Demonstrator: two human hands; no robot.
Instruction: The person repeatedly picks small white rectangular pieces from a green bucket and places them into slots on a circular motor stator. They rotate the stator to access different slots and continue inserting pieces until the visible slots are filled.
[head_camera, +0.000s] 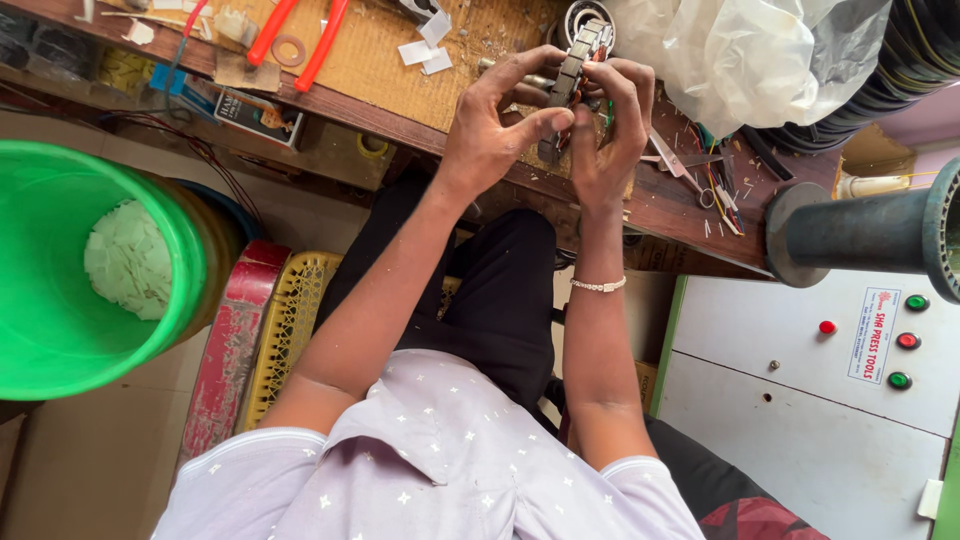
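Both my hands meet over the edge of a wooden workbench. Between them is a grey metal motor stator, a ring-shaped laminated part held on edge. My left hand grips its lower side with thumb and fingers. My right hand closes on its right side, fingers curled over the top. A silver bracelet sits on my right wrist. Thin coloured wires show between my fingers, partly hidden.
Red-handled pliers, paper scraps and scissors lie on the bench. A crumpled clear plastic bag sits at the back right. A green bucket with pale paper pieces stands left. A white machine cabinet with coloured buttons stands right.
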